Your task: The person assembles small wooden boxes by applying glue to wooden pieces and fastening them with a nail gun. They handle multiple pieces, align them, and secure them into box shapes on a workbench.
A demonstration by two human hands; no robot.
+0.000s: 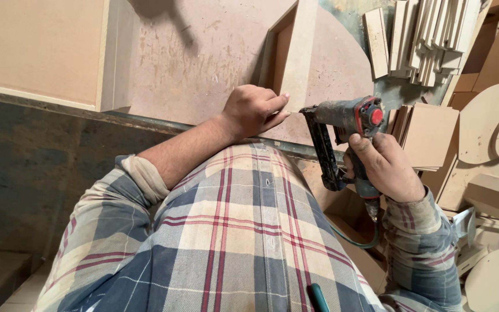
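Warm, even indoor light, fairly bright on the desk [203,63]. A soft dark shadow falls across its top near the upper edge, and another lies along the panel [41,52] at left. No glare. The shirt [244,231] is sharp. Straight lines bow toward the edges, and the lower left corner is dim.

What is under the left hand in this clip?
The left hand presses on the near end of an upright board frame standing on the brown workbench. The contact spot itself is covered. The right hand holds a nail gun beside it.
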